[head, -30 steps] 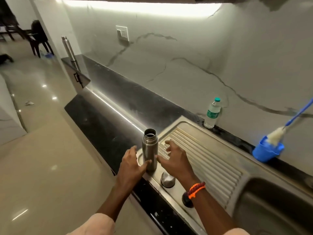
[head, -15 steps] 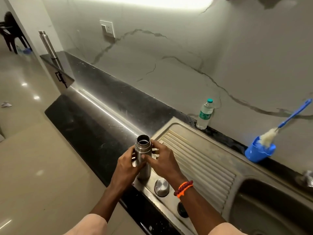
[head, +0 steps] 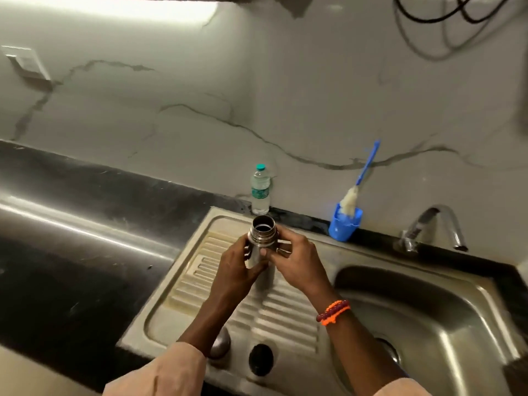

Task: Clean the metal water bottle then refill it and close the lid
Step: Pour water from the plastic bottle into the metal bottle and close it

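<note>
Evidently both hands share the metal water bottle to keep it upright with its open mouth facing up, above the ribbed drainboard. The left hand wraps its fingers round the body from one side, and the right hand curls round it from the other, thumb pressed on the steel. Its steel lid sits by the near rim, off for washing. A bottle brush waits in a blue cup beside the tap, handy for scrubbing, probably next.
</note>
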